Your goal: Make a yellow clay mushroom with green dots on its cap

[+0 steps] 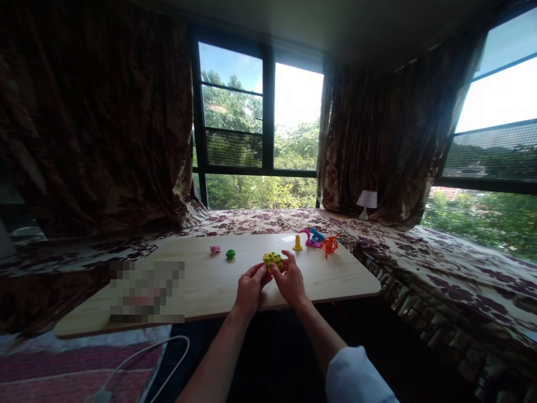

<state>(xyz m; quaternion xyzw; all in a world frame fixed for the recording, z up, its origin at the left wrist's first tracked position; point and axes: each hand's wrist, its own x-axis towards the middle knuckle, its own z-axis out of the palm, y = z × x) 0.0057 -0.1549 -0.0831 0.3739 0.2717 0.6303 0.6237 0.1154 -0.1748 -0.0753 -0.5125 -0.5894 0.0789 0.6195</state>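
Observation:
A small yellow ball-like toy with green spots [273, 259] is held up between both hands over the near middle of the table. My left hand [250, 284] is closed on its lower left side, thumb and fingers together. My right hand [289, 280] grips its lower right side with the thumb, while the index finger is raised beside it. Farther left on the table lie a green knobbly piece [230, 254] and a pink one [215, 249]. Beyond my right hand are a yellow cone-shaped piece [297, 243] and an orange-red spiky piece [330, 244].
Pink and blue pieces [317, 236] lie by the orange one. The pale wooden table [201, 288] has a blurred-out patch at its left. A white cable [180, 338] loops below the near edge. A small lamp [367, 199] stands on the flowered ledge behind.

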